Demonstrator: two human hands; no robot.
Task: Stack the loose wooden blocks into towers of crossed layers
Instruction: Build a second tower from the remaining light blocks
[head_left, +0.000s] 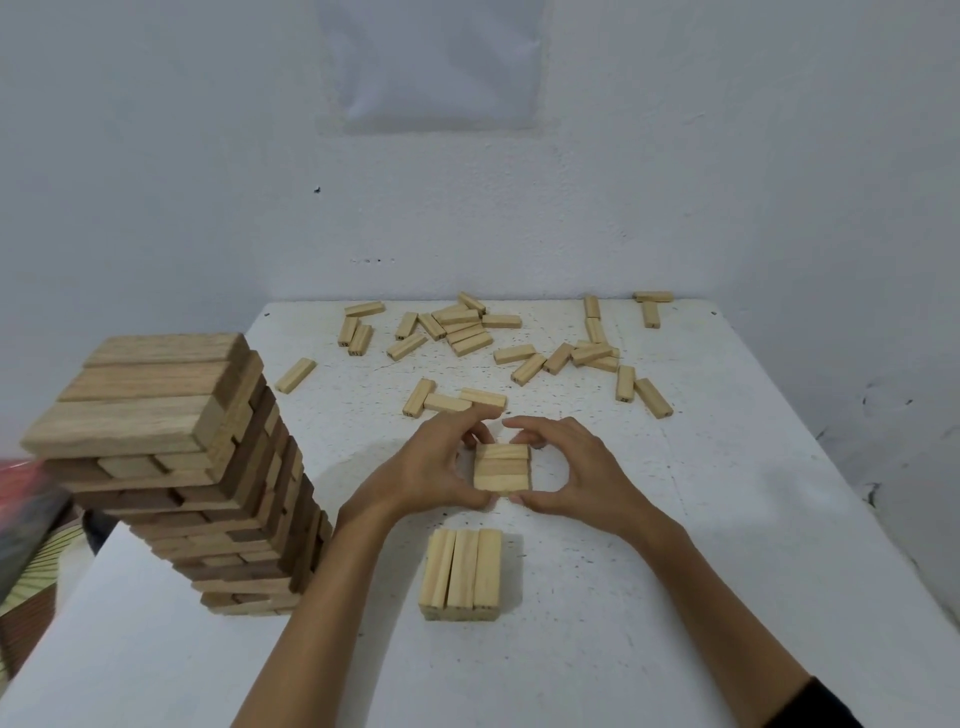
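Hands curve in from both sides, wrists low over the white table (727, 467). The left hand (431, 467) and right hand (576, 478) pinch a little square of blocks (502, 467) between thumbs and fingertips, in the table's middle.

One wide-angle view from the person's head looks forward and down across the surface (727, 467) to the wall (156, 156). It sits close: left hand (431, 467) and right hand (576, 470) fill mid-frame.
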